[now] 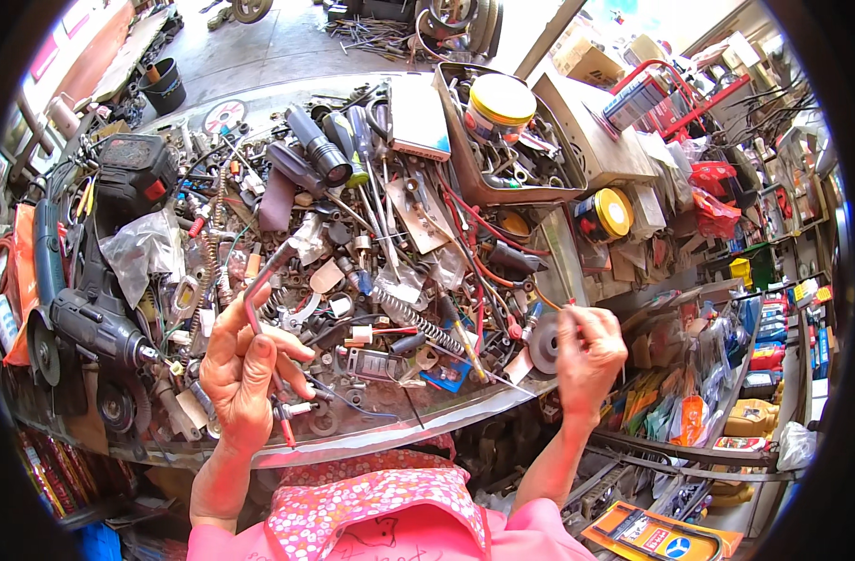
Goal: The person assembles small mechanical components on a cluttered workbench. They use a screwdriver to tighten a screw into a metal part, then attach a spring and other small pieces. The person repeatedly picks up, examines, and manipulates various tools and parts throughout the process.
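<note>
Floral cloth point(371, 481) below left hand point(243, 374) with red cord point(251, 310), hardware point(418, 323) all around

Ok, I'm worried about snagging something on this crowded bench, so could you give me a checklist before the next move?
1. Left hand has hold of the slim, bent red piece: ok, it runs between thumb and fingers.
2. Right hand has a secure grip: cannot tell, the fingertips are blurred.
3. Right hand is free of the round grey disc: cannot tell, they overlap in view.
4. Dark grey power tool is apart from the left hand: ok.
5. Bench surface between the hands is free of loose parts: not ok, a grey metal coil spring and other pieces lie there.
</note>
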Demonstrator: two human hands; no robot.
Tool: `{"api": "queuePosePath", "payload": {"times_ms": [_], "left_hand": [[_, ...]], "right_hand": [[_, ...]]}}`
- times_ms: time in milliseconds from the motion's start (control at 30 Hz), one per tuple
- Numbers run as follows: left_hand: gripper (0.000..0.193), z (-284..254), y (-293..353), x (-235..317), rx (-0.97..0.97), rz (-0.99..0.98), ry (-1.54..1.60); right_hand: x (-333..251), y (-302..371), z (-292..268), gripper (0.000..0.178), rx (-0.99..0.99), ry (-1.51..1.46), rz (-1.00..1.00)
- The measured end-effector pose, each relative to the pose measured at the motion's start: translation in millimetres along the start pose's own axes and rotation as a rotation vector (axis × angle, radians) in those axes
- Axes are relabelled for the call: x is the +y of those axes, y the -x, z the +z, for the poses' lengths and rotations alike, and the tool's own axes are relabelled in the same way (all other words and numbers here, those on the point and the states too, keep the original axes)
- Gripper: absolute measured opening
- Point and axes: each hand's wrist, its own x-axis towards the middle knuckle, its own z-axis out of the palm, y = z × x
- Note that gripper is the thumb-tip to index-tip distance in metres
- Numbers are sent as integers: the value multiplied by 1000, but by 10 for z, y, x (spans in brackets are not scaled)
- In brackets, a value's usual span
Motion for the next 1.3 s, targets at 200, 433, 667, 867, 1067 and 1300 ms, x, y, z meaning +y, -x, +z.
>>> {"api": "queuePosePath", "payload": {"times_ms": [200, 433, 667, 867, 1067, 1300], "left_hand": [[42, -22, -17, 54, -14, -76, 89], [30, -50, -10, 77, 42, -31, 81], [26, -41, 3, 136, 39, -81, 128], [25, -66, 39, 178, 15, -127, 156], [24, -86, 42, 136, -39, -51, 188], [24, -91, 64, 226, -153, -208, 231]], "right_hand": [[-517, 120, 362, 18, -433, 247, -342], [-631, 82, 452, 8, -444, 493, -355], [-525, 73, 397, 9, -420, 356, -179], [-608, 120, 387, 10, -418, 433, -161], [-727, -14, 227, 7, -247, 152, -178], [-1402, -309, 56, 21, -363, -1186, 275]]}}
